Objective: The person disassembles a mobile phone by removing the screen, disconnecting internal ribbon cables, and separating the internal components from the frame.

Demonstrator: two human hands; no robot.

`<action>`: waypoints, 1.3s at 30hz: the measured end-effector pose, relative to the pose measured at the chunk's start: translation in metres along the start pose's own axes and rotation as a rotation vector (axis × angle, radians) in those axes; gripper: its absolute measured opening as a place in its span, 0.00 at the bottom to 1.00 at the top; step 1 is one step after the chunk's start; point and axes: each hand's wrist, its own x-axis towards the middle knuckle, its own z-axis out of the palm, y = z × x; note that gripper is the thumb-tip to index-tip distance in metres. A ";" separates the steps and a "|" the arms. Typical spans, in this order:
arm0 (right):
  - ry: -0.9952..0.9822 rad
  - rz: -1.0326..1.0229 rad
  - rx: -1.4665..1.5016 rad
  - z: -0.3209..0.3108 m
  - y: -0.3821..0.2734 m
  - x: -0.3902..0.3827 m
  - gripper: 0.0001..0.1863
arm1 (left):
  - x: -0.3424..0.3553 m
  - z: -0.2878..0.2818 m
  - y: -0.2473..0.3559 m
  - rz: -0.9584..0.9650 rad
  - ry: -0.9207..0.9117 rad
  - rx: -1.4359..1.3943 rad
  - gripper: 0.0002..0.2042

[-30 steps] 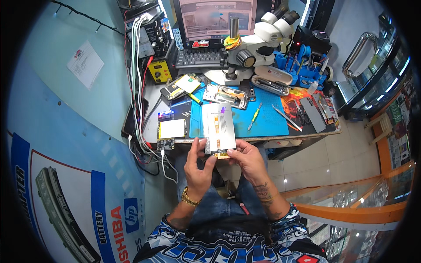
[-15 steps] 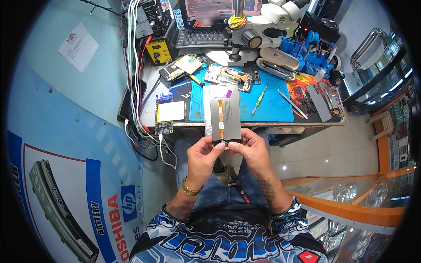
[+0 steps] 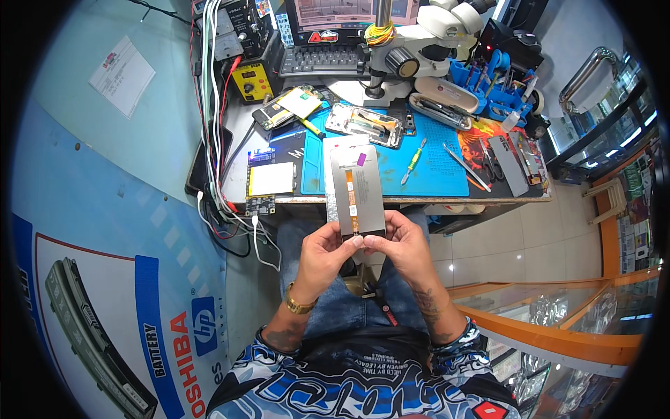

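Note:
A grey phone screen panel [image 3: 366, 183], back side up, is held between my two hands at the near edge of the workbench. An orange flex cable [image 3: 350, 188] runs down the panel's back, and a small purple sticker marks its upper end. My left hand [image 3: 325, 253] grips the lower left corner, my right hand [image 3: 398, 241] the lower right. Both thumbs press close together at the cable's lower end, hiding whatever lies beneath them. A silvery strip shows along the panel's left side.
Behind the panel lies a blue work mat [image 3: 436, 167] with a green-handled tool [image 3: 413, 161] and an opened phone [image 3: 364, 124]. A microscope [image 3: 408, 56] stands farther back. To the left are a white battery-like block [image 3: 271, 178] and hanging cables [image 3: 218, 126]; scissors [image 3: 493, 165] lie right.
Both thumbs and the lower end of the panel have shifted slightly toward me, and the panel tilts a little more to the left. My hands keep their hold.

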 end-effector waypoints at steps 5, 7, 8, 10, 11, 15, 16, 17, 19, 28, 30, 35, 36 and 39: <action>-0.005 0.008 -0.020 -0.001 0.000 -0.004 0.22 | -0.001 -0.008 -0.002 0.005 -0.050 0.122 0.09; -0.015 0.003 -0.046 -0.002 0.000 -0.005 0.20 | -0.003 -0.008 -0.001 -0.014 -0.048 0.168 0.09; -0.019 -0.001 -0.059 -0.003 0.000 -0.006 0.20 | -0.004 -0.007 -0.001 -0.022 -0.048 0.190 0.09; 0.006 -0.014 -0.022 -0.001 -0.006 -0.009 0.21 | -0.005 -0.003 0.003 -0.019 -0.053 0.101 0.09; 0.016 -0.023 -0.005 -0.001 -0.010 -0.008 0.22 | -0.005 -0.001 0.004 -0.014 -0.056 0.056 0.09; 0.180 -0.341 -0.399 -0.027 -0.030 0.020 0.27 | -0.007 -0.012 0.001 -0.015 0.012 0.020 0.09; 0.239 -0.443 -0.603 -0.031 -0.046 0.034 0.29 | -0.009 -0.018 -0.001 -0.016 0.022 0.013 0.09; 0.300 -0.543 -0.803 -0.033 -0.063 0.048 0.30 | -0.011 -0.022 0.000 -0.021 0.032 0.009 0.09; 0.284 -0.738 -1.154 -0.045 -0.083 0.087 0.35 | -0.015 -0.025 0.002 -0.045 0.045 0.023 0.10; -0.065 -0.284 -1.769 -0.045 -0.102 0.181 0.53 | -0.021 -0.029 -0.001 -0.101 0.035 -0.005 0.12; -0.070 -0.303 -1.796 -0.039 -0.101 0.184 0.51 | -0.021 -0.033 -0.005 -0.092 0.024 0.016 0.12; -0.017 -0.387 -1.802 -0.043 -0.100 0.183 0.53 | -0.011 -0.025 0.004 -0.129 0.012 0.032 0.12; -0.001 -0.445 -1.816 -0.046 -0.097 0.184 0.56 | -0.007 -0.023 0.007 -0.137 0.010 0.033 0.13; -0.003 -0.491 -1.721 -0.045 -0.098 0.178 0.58 | 0.007 -0.017 0.018 -0.139 0.038 0.101 0.14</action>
